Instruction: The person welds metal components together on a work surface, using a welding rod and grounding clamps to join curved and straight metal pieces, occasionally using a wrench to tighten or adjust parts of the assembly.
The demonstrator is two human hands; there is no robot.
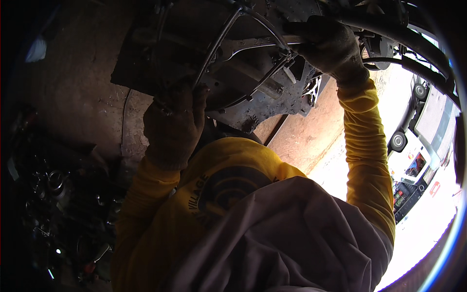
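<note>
My right hand [332, 51], in a dark work glove, is closed round one end of a metal wrench [255, 45]. The wrench lies roughly level beneath a dark, greasy metal assembly [265, 104], and its far end reaches left behind a thin black cable [220, 41]. My left hand [174, 126], gloved too, is raised at the lower edge of a dark flat plate [141, 65], close to where the cable comes down. Its fingers look curled, but deep shadow hides what they grip.
Thick black hoses [404, 36] run across the upper right. Tools and metal parts [53, 185] lie in shadow at the lower left. Brown ground [82, 104] shows below the plate. Outside in bright light, a vehicle [413, 155] stands at the right.
</note>
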